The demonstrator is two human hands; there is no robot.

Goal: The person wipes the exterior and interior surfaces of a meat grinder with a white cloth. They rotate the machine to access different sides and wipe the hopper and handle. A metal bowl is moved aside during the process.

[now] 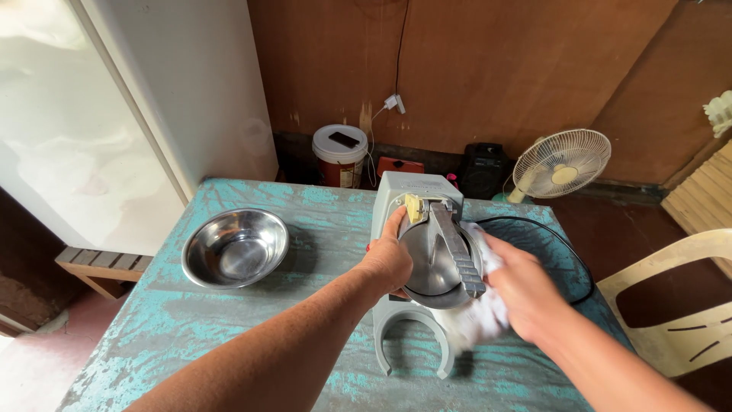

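While we look down from above, the weathered wooden table with flaking turquoise paint [229, 336] fills the lower half of the frame, with a tall white refrigerator [114, 99] at upper left behind it. At centre stands the grey countertop machine with a round metal hopper and ribbed lever handle [427, 252], its black cord [564, 244] curling off to the right. Our left hand [387, 259] grips the hopper's left rim, fingers curled against it. Our right hand [526, 294] is closed around a crumpled white cloth [476, 320], pressed against the machine's right side. At centre left a round stainless steel bowl [235, 248] sits well apart from the machine. A cream plastic chair [679, 305] shows at lower right, a small white fan [560, 164] at upper right.
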